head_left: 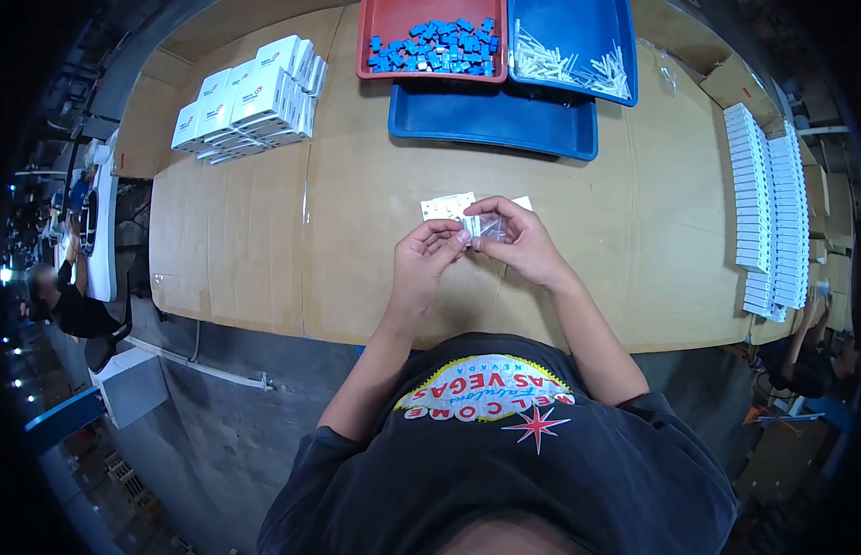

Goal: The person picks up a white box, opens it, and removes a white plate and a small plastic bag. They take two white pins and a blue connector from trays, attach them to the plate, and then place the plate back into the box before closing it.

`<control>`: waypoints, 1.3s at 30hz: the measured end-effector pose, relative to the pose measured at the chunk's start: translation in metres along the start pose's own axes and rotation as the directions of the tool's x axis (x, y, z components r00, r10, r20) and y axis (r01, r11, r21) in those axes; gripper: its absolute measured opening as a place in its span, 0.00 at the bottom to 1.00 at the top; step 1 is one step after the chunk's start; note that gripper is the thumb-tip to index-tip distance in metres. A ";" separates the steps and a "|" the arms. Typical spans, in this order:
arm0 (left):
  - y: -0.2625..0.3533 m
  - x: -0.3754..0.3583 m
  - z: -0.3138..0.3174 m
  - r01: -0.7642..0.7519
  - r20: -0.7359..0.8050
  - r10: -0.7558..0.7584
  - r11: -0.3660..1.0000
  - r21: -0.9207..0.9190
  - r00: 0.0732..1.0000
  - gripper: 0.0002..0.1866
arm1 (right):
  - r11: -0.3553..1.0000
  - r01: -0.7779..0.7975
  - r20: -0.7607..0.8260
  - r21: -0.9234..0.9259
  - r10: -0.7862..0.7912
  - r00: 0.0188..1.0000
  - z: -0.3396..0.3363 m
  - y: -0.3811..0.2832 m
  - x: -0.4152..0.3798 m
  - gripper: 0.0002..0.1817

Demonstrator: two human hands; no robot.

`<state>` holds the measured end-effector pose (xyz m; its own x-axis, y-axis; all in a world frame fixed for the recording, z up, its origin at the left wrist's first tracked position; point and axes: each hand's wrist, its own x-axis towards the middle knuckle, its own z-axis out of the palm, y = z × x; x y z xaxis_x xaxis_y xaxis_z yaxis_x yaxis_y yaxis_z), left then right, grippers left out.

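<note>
Over the cardboard-covered table, both hands meet at a small clear plastic bag (pixel 490 225). My right hand (pixel 527 248) grips it, with fingers curled over the top and the thumb below. My left hand (pixel 426 252) is pinched at the bag's left edge, where something small and whitish shows between the fingertips; its exact kind is too small to make out. Just behind the fingers lies a white printed card or sheet (pixel 439 207) with dark marks. Another white corner (pixel 523 202) peeks out behind my right hand, mostly hidden.
A red tray (pixel 364 65) holds blue pieces; beside it a blue tray (pixel 631 55) holds thin white strips. A second blue tray (pixel 490 125) sits in front. White boxes (pixel 254 97) are stacked left, and rows of white boxes (pixel 754 185) right. People work at both sides.
</note>
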<state>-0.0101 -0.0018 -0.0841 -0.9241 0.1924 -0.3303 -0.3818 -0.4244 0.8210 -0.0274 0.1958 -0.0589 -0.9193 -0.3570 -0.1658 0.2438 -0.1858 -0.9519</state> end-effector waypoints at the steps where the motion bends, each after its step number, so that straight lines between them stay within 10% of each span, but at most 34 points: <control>1: -0.001 0.000 0.000 -0.008 0.008 0.008 1.000 0.006 1.000 0.09 | 0.999 -0.001 -0.009 0.041 0.002 1.000 0.000 0.003 0.000 0.21; 39: 0.013 -0.002 0.005 -0.057 -0.025 0.058 0.998 0.027 0.998 0.12 | 0.930 -0.160 -0.072 0.331 0.194 0.978 -0.001 -0.001 0.001 0.18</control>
<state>-0.0135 -0.0036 -0.0709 -0.9447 0.1450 -0.2940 -0.3278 -0.4103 0.8510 -0.0287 0.1963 -0.0586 -0.8741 -0.3198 -0.3655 0.4765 -0.4188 -0.7731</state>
